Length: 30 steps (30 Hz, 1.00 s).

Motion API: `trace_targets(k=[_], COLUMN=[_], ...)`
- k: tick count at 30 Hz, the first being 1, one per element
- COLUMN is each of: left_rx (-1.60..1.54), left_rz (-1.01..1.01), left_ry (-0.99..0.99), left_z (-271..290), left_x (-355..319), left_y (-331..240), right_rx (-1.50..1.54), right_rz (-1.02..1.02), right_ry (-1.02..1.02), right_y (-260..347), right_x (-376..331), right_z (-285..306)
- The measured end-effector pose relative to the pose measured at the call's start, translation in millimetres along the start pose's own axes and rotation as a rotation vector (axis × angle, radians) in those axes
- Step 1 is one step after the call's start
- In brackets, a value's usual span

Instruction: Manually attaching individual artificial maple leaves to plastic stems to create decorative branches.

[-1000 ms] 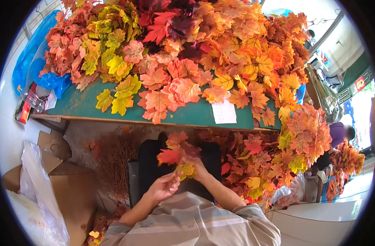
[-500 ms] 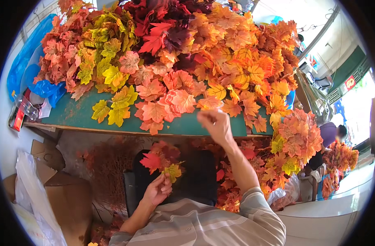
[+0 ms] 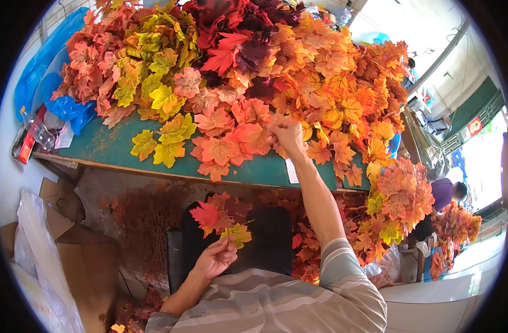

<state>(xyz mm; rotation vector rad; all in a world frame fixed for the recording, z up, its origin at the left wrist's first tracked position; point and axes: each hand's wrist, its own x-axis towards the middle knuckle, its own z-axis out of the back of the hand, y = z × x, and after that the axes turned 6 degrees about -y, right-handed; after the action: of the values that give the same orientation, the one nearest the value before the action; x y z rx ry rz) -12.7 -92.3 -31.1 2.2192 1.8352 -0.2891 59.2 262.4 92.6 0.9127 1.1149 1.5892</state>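
Note:
My left hand (image 3: 216,258), low in front of my body, pinches the stems of a small spray of artificial maple leaves. A red leaf (image 3: 205,216) and a yellow-green leaf (image 3: 237,235) show at its top, with darker ones behind. My right hand (image 3: 287,135) reaches over the table to the front of a big leaf pile, its fingers closed at an orange artificial maple leaf (image 3: 274,120) that is partly blurred. Next to it lie coral leaves (image 3: 219,149) and, farther left, a yellow-green sprig (image 3: 169,152).
The green table (image 3: 106,150) carries heaped orange leaves (image 3: 320,66), dark red leaves (image 3: 226,53) and a blue plastic bag (image 3: 43,72). A white slip (image 3: 291,171) lies by my right wrist. Cardboard boxes (image 3: 90,266) stand at lower left; a leaf bunch (image 3: 404,191) is at right, a person (image 3: 444,194) beyond.
My right hand has moved slightly up and left, into the leaves, and its fingers have closed there. The white slip has come into sight. My left hand stays low with its spray.

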Motion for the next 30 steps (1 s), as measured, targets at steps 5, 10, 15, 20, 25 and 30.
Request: trace_targets(k=[5,10,15,20,25,30], left_rx=[0.072,0.122,0.178,0.23,0.307,0.426], left_rz=[0.004,-0.007,-0.02,-0.058,-0.098,-0.24], left_ry=[-0.01,-0.028,-0.035,-0.028,-0.087,-0.16], left_z=[1,-2,-1,-4,-14,-36], left_x=[-1,-2,1,2,-2,-9], left_y=[-2,-3,-5,-6,-5,-13], right_rx=[0.051,0.077,0.222,0.318,0.285,0.096], right_rz=[-0.047,-0.037,-0.092,0.018,0.295,0.467], right_ry=[0.041,-0.027,-0.027,-0.056,-0.054,0.214], right_y=[-10,10,27,27,49,48], right_x=[14,6,6,5,-28,-122], right_z=[4,16,27,40,53,80])
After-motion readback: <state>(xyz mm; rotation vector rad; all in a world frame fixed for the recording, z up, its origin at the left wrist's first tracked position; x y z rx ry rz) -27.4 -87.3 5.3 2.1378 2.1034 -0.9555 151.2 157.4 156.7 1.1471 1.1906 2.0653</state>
